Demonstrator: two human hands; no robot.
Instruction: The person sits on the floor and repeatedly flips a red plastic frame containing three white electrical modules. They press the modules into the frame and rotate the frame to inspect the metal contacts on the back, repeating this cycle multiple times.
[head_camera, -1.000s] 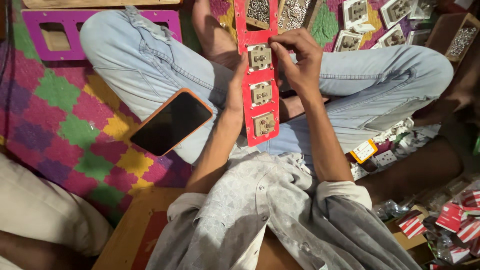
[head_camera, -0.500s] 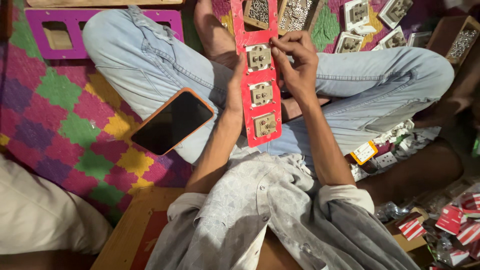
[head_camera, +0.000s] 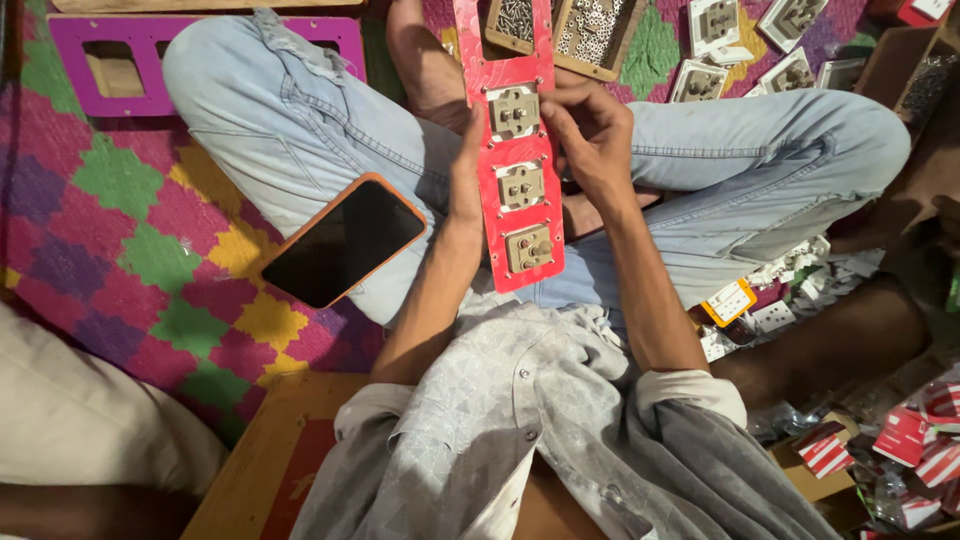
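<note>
Since the earlier picture, both hands have stayed on the long red plastic board (head_camera: 518, 190), and it sits in about the same spot over the lap. The left hand (head_camera: 466, 170) holds the board's left edge; its fingers go behind the board, so they are hidden. The right hand (head_camera: 592, 135) curls tight at the right edge, beside the top one of three square beige sockets (head_camera: 514, 112). Whether something small is pinched in those fingertips is hard to tell. The board stands almost straight up and down in the picture, and its top end is cut off by the frame.

A black phone in an orange case (head_camera: 345, 243) lies on the left knee of the light blue jeans (head_camera: 290, 130). Under the legs is a bright mat with pink, green and yellow shapes (head_camera: 130, 250). A purple board with square holes (head_camera: 110, 65) lies at the top left, partly cut off.

Behind the red board, two small wooden trays of silver screws (head_camera: 590, 35) peek out, half hidden. White socket pieces (head_camera: 790, 70) lie at the top right. Near the right knee sits a small white switch with an orange rim (head_camera: 730, 302). Little red and white striped packets (head_camera: 900, 440) pile up at the bottom right; their print is too small to make out.
</note>
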